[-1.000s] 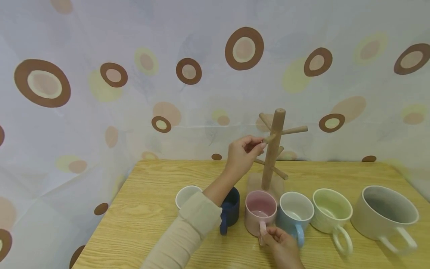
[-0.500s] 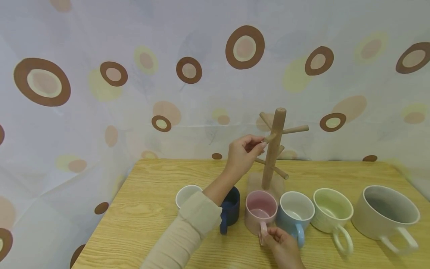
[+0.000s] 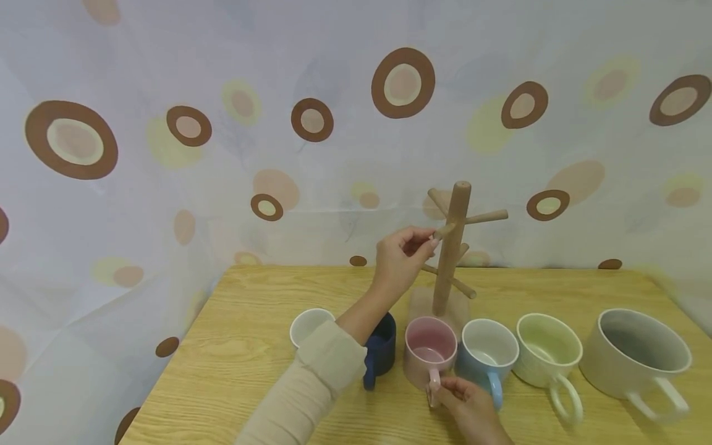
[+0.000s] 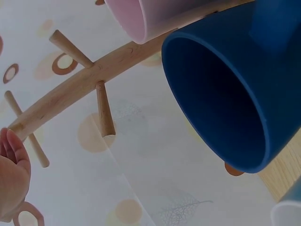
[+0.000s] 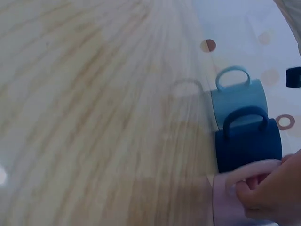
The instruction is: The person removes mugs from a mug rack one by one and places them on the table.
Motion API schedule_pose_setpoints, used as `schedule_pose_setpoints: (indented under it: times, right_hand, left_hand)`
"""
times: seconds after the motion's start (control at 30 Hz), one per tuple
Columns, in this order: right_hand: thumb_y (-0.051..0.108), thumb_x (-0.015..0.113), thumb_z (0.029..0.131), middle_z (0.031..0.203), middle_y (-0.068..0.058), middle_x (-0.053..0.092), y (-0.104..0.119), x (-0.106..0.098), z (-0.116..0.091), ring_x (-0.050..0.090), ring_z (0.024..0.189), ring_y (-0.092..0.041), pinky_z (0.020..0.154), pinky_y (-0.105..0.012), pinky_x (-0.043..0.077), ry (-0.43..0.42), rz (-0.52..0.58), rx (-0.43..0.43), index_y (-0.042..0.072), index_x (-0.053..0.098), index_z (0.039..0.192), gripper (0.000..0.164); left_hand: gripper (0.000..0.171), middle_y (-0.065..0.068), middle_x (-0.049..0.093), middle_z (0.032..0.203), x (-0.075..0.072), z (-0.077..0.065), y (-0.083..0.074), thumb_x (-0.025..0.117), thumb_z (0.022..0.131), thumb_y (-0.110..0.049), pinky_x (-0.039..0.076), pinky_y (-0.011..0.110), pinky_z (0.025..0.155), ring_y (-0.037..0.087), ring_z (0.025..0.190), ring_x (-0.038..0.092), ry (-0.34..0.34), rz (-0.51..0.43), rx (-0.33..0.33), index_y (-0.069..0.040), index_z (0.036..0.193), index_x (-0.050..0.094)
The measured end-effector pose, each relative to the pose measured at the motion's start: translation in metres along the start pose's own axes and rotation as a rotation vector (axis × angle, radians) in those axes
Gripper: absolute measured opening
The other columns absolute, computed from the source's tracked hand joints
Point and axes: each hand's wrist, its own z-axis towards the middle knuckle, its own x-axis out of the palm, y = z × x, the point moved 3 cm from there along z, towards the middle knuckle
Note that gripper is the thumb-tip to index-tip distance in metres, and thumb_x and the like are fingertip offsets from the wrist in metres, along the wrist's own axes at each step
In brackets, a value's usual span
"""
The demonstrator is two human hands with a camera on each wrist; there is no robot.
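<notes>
A wooden mug tree (image 3: 443, 272) with bare pegs stands on the table behind the row of mugs. With thumb and fingers, my left hand (image 3: 402, 254) pinches the end of its upper front peg (image 3: 445, 231). The same hand (image 4: 13, 165) shows at the edge of the left wrist view, beside the top of the post. My right hand (image 3: 470, 408) pinches the handle of a pink mug (image 3: 425, 364), upright on the table in front of the tree's base. In the right wrist view, thumb and fingers of that hand (image 5: 273, 193) close around the pink handle (image 5: 254, 170).
Left of the pink mug are a dark blue mug (image 3: 384, 346), partly behind my left arm, and a white-lined mug (image 3: 308, 324). To its right stand a light blue mug (image 3: 489, 346), a pale green mug (image 3: 547, 346) and a large grey mug (image 3: 634, 352). A patterned curtain (image 3: 334, 154) hangs behind the table (image 3: 245, 346).
</notes>
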Motion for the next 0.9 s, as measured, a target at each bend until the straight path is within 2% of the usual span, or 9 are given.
schedule_pose_setpoints:
  times: [0.07, 0.23, 0.3, 0.43, 0.53, 0.63, 0.7, 0.77, 0.9]
  right_hand:
    - [0.015, 0.059, 0.085, 0.095, -0.013, 0.069, 0.001, -0.004, 0.001, 0.058, 0.08, -0.003, 0.072, -0.017, 0.047, 0.053, -0.077, -0.039, -0.007, 0.063, 0.101, 0.027]
    - [0.024, 0.055, 0.089, 0.114, -0.018, 0.061, 0.002, -0.019, -0.002, 0.057, 0.102, -0.016, 0.084, -0.03, 0.05, 0.206, -0.218, -0.134, -0.005, 0.056, 0.116, 0.04]
    - [0.025, 0.054, 0.09, 0.117, -0.02, 0.059, 0.0, -0.025, -0.004, 0.058, 0.098, -0.015, 0.08, -0.029, 0.051, 0.242, -0.233, -0.138, -0.006, 0.053, 0.119, 0.043]
    - [0.023, 0.053, 0.09, 0.11, -0.016, 0.062, -0.001, -0.041, -0.009, 0.055, 0.084, 0.002, 0.07, -0.016, 0.047, 0.238, -0.292, -0.185, -0.005, 0.056, 0.115, 0.037]
    - [0.024, 0.054, 0.09, 0.102, -0.008, 0.066, 0.001, -0.056, -0.013, 0.053, 0.08, 0.007, 0.068, -0.016, 0.047, 0.174, -0.348, -0.216, 0.003, 0.06, 0.11, 0.029]
    - [0.018, 0.057, 0.088, 0.093, 0.001, 0.068, 0.005, -0.072, -0.02, 0.055, 0.076, 0.007, 0.065, -0.017, 0.047, 0.028, -0.4, -0.323, 0.009, 0.063, 0.103, 0.018]
    - [0.014, 0.06, 0.086, 0.089, 0.008, 0.067, 0.009, -0.081, -0.027, 0.055, 0.076, 0.008, 0.063, -0.014, 0.046, -0.09, -0.452, -0.43, 0.014, 0.065, 0.098, 0.013]
    - [0.007, 0.065, 0.081, 0.087, 0.01, 0.065, 0.015, -0.086, -0.034, 0.054, 0.078, 0.009, 0.065, -0.009, 0.044, -0.204, -0.479, -0.581, 0.015, 0.066, 0.095, 0.017]
    - [0.0, 0.071, 0.071, 0.091, 0.011, 0.062, 0.025, -0.09, -0.044, 0.045, 0.089, 0.016, 0.078, 0.003, 0.033, -0.331, -0.511, -0.779, 0.017, 0.066, 0.096, 0.03]
  left_hand:
    - [0.016, 0.019, 0.067, 0.086, -0.002, -0.002, 0.001, 0.061, 0.084, -0.007, 0.051, 0.014, 0.061, 0.021, 0.069, 0.063, -0.011, 0.03, 0.024, 0.003, 0.096, 0.065]
    - [0.015, 0.016, 0.068, 0.084, -0.008, -0.011, 0.001, 0.061, 0.084, -0.007, 0.049, 0.012, 0.062, 0.02, 0.07, 0.062, -0.036, 0.109, 0.08, 0.003, 0.094, 0.065]
    - [0.014, 0.015, 0.068, 0.085, -0.011, -0.018, 0.0, 0.062, 0.083, -0.007, 0.049, 0.013, 0.064, 0.02, 0.072, 0.062, -0.036, 0.132, 0.097, 0.003, 0.092, 0.065]
    - [0.012, 0.012, 0.068, 0.085, -0.02, -0.036, -0.004, 0.062, 0.083, -0.008, 0.051, 0.016, 0.068, 0.018, 0.073, 0.063, -0.01, 0.172, 0.126, 0.001, 0.09, 0.066]
    - [0.01, 0.01, 0.068, 0.082, -0.026, -0.05, -0.008, 0.062, 0.083, -0.007, 0.051, 0.018, 0.067, 0.015, 0.071, 0.062, 0.011, 0.213, 0.17, -0.001, 0.089, 0.067]
    - [0.008, 0.008, 0.068, 0.08, -0.033, -0.063, -0.012, 0.062, 0.082, -0.007, 0.052, 0.019, 0.063, 0.013, 0.068, 0.06, 0.014, 0.263, 0.221, -0.002, 0.087, 0.068]
    - [0.007, 0.007, 0.068, 0.08, -0.036, -0.071, -0.015, 0.063, 0.082, -0.006, 0.052, 0.02, 0.062, 0.013, 0.068, 0.061, 0.01, 0.282, 0.255, -0.002, 0.086, 0.067]
    - [0.006, 0.007, 0.068, 0.08, -0.039, -0.078, -0.015, 0.063, 0.081, -0.005, 0.052, 0.019, 0.061, 0.013, 0.068, 0.061, 0.002, 0.295, 0.294, -0.002, 0.085, 0.067]
    - [0.005, 0.006, 0.066, 0.082, -0.044, -0.092, -0.014, 0.063, 0.08, -0.003, 0.051, 0.018, 0.068, 0.014, 0.074, 0.06, -0.017, 0.331, 0.423, -0.003, 0.084, 0.065]
